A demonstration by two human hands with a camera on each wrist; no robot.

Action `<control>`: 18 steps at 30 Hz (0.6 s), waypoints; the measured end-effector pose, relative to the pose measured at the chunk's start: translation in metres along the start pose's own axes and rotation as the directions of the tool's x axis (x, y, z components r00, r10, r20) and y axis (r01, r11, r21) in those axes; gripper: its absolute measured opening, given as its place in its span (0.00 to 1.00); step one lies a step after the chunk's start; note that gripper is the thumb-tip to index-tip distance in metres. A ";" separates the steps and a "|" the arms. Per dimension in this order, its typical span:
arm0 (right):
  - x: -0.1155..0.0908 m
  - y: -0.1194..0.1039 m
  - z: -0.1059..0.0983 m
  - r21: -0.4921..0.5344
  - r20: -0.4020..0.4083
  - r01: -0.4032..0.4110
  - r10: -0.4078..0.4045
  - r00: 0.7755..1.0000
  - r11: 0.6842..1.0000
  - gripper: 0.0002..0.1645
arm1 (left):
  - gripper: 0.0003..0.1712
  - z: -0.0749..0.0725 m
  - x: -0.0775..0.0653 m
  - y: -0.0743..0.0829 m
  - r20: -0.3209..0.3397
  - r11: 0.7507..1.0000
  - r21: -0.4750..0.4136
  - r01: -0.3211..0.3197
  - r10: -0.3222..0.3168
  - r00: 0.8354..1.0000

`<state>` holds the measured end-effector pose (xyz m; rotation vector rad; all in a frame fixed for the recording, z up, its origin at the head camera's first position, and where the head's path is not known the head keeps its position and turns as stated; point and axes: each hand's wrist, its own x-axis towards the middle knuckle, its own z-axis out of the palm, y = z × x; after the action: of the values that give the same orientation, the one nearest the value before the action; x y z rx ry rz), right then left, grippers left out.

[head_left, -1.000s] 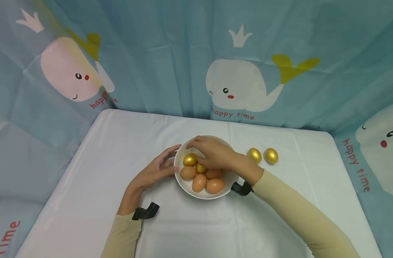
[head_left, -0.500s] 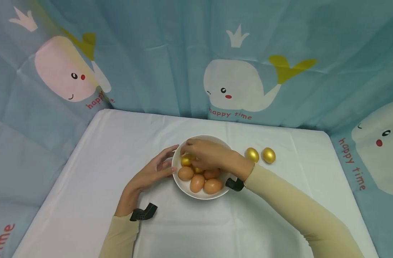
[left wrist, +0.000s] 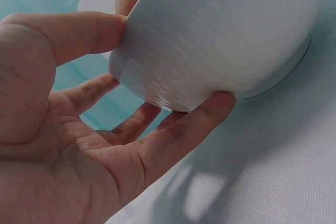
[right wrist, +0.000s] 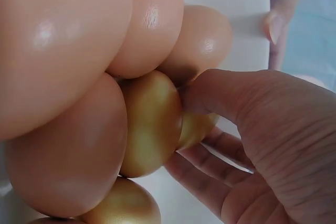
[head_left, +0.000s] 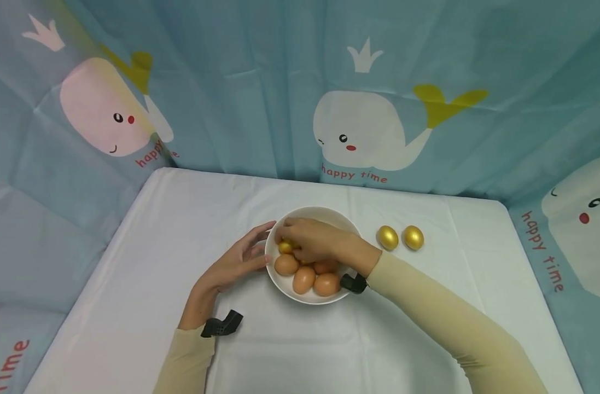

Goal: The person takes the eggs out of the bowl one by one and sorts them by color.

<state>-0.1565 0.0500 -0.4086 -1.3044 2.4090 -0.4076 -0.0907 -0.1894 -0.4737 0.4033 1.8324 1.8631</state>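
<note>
While brown eggs (head_left: 303, 280) are gathered in the near half of a white bowl (head_left: 336, 215), its left side is touched by the left hand (head_left: 238, 260) – fingers spread along the outer wall, thumb at the rim. Farther in, a golden egg (head_left: 285, 248) is pinched by the right hand (head_left: 312, 239), set between thumb and fingers – a second golden egg (right wrist: 149, 127) is seen just right of it. Two more golden eggs (head_left: 413, 238) are placed right of the bowl, before a blue curtain (head_left: 260, 120).
</note>
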 end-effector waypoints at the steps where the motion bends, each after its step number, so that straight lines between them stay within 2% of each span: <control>1: 0.000 0.000 0.000 0.003 0.003 -0.005 0.005 1.000 1.000 0.24 | 0.44 0.000 0.000 0.000 0.001 1.000 0.002 -0.001 0.001 1.000; 12: 0.005 0.000 -0.001 -0.021 0.031 -0.062 0.062 0.998 0.998 0.24 | 0.44 -0.001 0.000 0.000 -0.010 0.999 0.037 0.000 0.001 1.000; 18: -0.003 0.002 -0.008 -0.048 -0.024 -0.004 0.002 1.000 0.999 0.22 | 0.44 -0.002 0.002 -0.002 -0.003 0.999 0.049 0.014 -0.014 1.000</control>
<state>-0.1596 0.0544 -0.4019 -1.3232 2.4546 -0.3688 -0.0928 -0.1904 -0.4759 0.4041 1.8812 1.8137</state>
